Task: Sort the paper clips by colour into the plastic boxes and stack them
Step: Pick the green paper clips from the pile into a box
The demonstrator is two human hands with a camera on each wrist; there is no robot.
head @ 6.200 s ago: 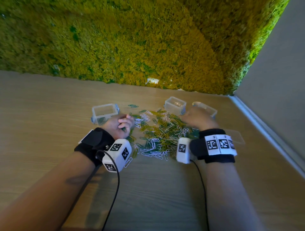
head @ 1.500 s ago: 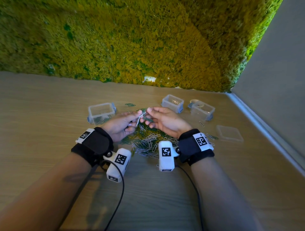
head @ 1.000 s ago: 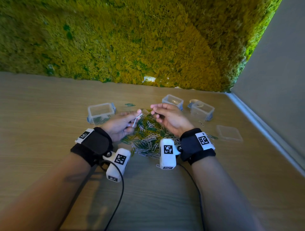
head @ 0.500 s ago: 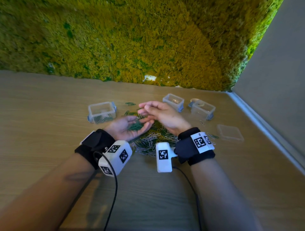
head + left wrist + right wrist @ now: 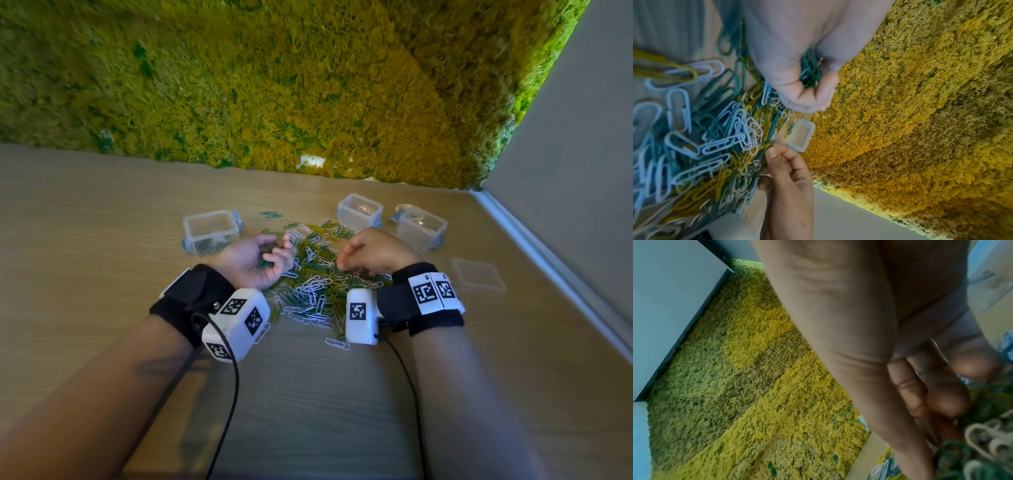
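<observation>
A mixed pile of green, yellow and white paper clips (image 5: 317,277) lies on the wooden table (image 5: 102,274). My left hand (image 5: 270,257) is palm up at the pile's left edge, its fingers curled round a small bunch of green paper clips (image 5: 809,69). My right hand (image 5: 356,257) is knuckles up at the pile's right side, with curled fingertips (image 5: 774,152) down among the clips. Whether it pinches one is hidden. Three clear plastic boxes stand behind: the left box (image 5: 191,236) holds green clips, and beyond it are the middle box (image 5: 342,212) and the right box (image 5: 442,229).
A clear lid (image 5: 478,279) lies flat to the right of my right wrist. A few green clips (image 5: 270,214) lie loose behind the pile. A moss wall (image 5: 274,85) closes the back of the table and a grey wall (image 5: 582,171) the right side.
My right hand has left my left palm and dropped to the right side of the pile. My left hand still cups the green clips, fingers curled in more.
</observation>
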